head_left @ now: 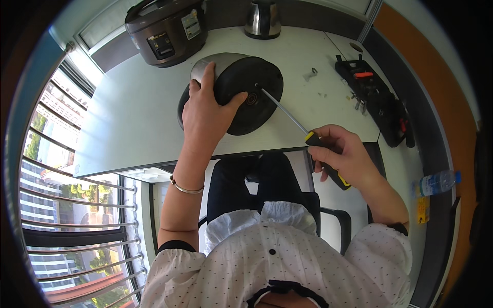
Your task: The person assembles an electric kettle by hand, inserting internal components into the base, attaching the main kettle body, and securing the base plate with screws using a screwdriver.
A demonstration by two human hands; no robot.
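Observation:
A round appliance with a black underside (264, 113) and a silver metal body (221, 61) lies tipped on the table, its base turned toward me. It looks like an electric kettle, with copper-coloured rings at the base's centre. My left hand (208, 105) grips it from the left, fingers over the metal and thumb on the base. In my right hand (341, 154) is a screwdriver (287, 113) with a black and yellow handle. Its long shaft slants up to the left, and the tip meets the base near a small hole above the rings.
Behind stand a brown electric cooker (167, 38) and a steel kettle (262, 20). On the right lie an open black tool pouch (372, 95) with red-handled tools, a small metal part (311, 74) and tiny bits. A plastic bottle (439, 183) lies near the right edge; a barred window is left.

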